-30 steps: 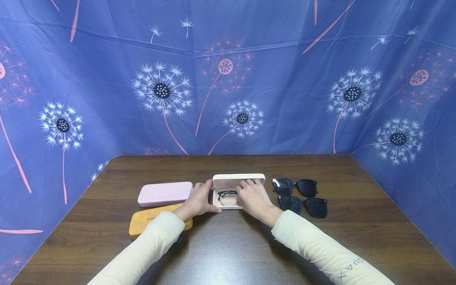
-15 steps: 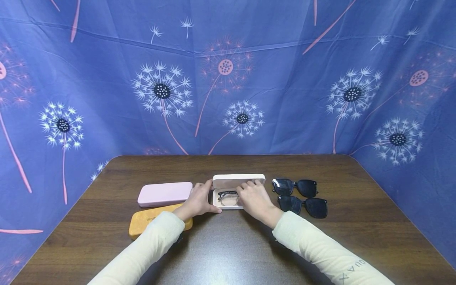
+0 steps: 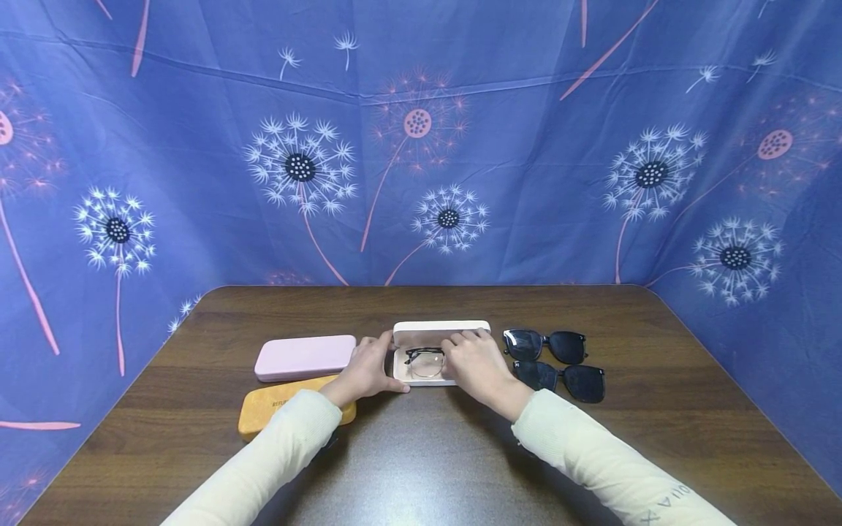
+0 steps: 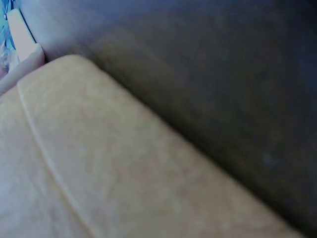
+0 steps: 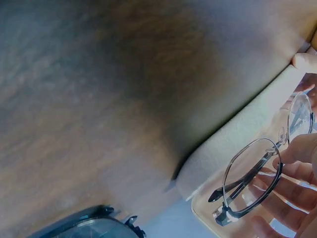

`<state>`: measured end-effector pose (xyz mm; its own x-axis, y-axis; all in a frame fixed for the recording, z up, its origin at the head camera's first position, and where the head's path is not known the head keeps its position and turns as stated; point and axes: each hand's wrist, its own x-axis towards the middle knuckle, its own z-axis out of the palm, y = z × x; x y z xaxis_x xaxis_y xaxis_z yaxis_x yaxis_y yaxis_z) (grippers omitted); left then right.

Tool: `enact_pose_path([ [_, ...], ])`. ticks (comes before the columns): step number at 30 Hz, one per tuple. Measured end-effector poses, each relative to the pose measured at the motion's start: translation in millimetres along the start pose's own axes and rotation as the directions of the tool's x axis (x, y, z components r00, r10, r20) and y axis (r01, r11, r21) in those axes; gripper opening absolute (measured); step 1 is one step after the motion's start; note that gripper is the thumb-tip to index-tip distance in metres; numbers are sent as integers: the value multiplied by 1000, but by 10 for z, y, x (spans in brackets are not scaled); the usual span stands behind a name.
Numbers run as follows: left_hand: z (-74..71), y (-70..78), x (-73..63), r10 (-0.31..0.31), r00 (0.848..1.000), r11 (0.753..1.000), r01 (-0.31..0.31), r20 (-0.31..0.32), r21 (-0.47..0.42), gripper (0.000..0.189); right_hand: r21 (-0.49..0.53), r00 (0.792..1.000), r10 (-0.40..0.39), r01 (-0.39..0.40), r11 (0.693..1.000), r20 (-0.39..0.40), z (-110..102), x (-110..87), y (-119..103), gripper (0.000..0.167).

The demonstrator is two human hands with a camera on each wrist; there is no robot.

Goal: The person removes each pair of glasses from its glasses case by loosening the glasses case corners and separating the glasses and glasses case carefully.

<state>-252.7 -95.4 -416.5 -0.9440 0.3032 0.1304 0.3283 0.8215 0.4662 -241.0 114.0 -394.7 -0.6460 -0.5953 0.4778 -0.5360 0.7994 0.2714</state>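
Observation:
A white glasses case (image 3: 442,326) stands with its lid raised in the middle of the table. Its left end is gripped by my left hand (image 3: 365,371), thumb at the front corner and fingers at the back. My right hand (image 3: 479,367) reaches into the case's right half, holding a pair of eyeglasses (image 3: 416,352) with a dark upper rim and clear lenses. In the right wrist view the thumb presses on the eyeglasses (image 5: 224,216) near the bridge, the other fingers spread behind the lens, and the temples are folded.
Left of the white case lie a closed pink glasses case (image 3: 305,356) and a closed orange one (image 3: 263,413), the latter partly under the left forearm. Two pairs of dark sunglasses, an upper pair (image 3: 567,347) and a lower pair (image 3: 584,383), lie just right of the right hand.
My right hand has shifted slightly to the right, and the eyeglasses have moved a little right and tilted with it. The left hand and the case have stayed put.

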Motion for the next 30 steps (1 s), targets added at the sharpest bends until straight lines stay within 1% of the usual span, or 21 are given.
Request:
enact_pose_path([
  [4,-9,10,0,-13,1000,1000,13,8,-8,100,1,1000,1,-1,1000,-22,-44,-15,21,31],
  [7,-10,12,4,-20,1000,1000,20,10,-8,100,-8,999,2,-2,1000,-39,-87,-30,35,27],
  [11,-10,11,7,-26,1000,1000,26,12,-2,101,-19,999,4,-5,1000,-45,-143,-64,50,14],
  [13,-11,12,5,-26,1000,1000,26,12,-6,101,-21,999,3,-4,1000,-49,-161,-89,58,12],
  [15,-8,10,4,-20,1000,1000,20,4,-12,100,-19,998,-8,6,1000,-70,-174,-114,64,11],
  [20,0,1,12,-5,1000,1000,5,-12,-17,98,-18,993,-42,41,999,-106,-214,-191,58,11],
  [30,1,-3,5,-5,1000,1000,4,-12,-15,95,-29,994,-84,82,996,-64,-275,-346,-27,17],
])
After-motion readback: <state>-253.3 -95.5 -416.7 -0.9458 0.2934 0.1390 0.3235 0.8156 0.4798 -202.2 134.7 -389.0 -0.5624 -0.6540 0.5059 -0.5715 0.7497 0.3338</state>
